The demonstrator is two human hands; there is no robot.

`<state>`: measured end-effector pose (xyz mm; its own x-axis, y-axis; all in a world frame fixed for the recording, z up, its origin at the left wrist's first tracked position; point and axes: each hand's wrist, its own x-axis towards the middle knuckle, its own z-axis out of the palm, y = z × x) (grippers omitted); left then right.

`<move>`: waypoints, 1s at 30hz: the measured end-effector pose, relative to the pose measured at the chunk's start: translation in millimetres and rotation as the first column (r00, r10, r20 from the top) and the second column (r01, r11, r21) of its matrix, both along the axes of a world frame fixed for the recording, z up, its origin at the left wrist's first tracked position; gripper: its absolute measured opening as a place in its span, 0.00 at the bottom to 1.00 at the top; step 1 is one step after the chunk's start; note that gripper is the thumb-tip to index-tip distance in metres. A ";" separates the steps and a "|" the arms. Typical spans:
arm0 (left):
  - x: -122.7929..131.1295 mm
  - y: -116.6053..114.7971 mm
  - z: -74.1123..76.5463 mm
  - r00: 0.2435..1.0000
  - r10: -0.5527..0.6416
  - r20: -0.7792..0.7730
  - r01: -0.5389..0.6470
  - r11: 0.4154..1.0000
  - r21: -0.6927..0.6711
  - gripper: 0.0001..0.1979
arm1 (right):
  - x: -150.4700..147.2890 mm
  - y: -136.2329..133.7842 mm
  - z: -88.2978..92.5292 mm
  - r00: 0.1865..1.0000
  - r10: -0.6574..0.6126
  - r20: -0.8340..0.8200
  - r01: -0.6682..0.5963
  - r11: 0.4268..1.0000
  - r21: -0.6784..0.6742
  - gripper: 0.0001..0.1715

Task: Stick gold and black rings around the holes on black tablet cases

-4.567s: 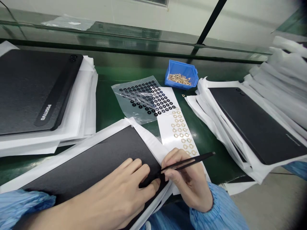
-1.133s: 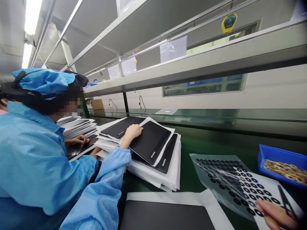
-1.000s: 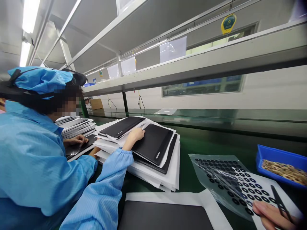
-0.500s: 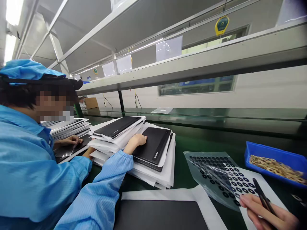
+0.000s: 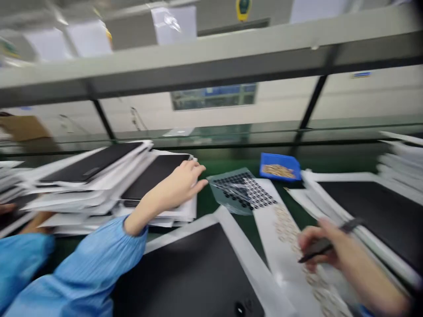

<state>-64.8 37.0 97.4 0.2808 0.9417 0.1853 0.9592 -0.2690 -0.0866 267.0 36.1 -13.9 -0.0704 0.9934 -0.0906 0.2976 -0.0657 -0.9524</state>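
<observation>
The picture is blurred by motion. My left hand (image 5: 178,178) is held out, holding nothing, at the right edge of a stack of black folio cases on white paper (image 5: 155,169). My right hand (image 5: 330,246) pinches black tweezers (image 5: 322,245) above a white strip of small gold rings (image 5: 287,237). The tweezer tips are hidden by blur and fingers. A sheet of black rings under clear plastic (image 5: 238,191) lies beyond the strip. Another black case on white paper (image 5: 188,273) lies nearest me, below my left forearm.
A small blue bin of gold rings (image 5: 280,166) sits on the green bench beyond the strip. A black case on white wrapping (image 5: 370,207) lies to the right. A co-worker's blue sleeve (image 5: 20,257) shows at lower left. A glass-edged shelf runs along the back.
My view has swung from the co-worker on the left to the bench ahead. My left hand has come off the stacked case to its right edge. My right hand now sits above the gold-ring strip.
</observation>
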 end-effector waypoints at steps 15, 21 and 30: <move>102.5 16.0 -119.1 0.639 -0.714 0.286 0.768 0.615 -0.182 0.22 | 7.1 9.9 -4.5 0.982 -0.118 -0.145 0.131 0.987 0.090 0.32; 105.0 12.7 -118.2 0.643 -0.701 0.307 0.762 0.624 -0.171 0.22 | 10.1 25.7 -25.5 0.971 -0.226 -0.074 0.238 0.939 0.247 0.21; 104.0 15.0 -124.4 0.628 -0.715 0.308 0.771 0.624 -0.125 0.22 | 11.5 22.5 -25.7 0.963 -0.270 0.003 0.259 0.926 0.274 0.20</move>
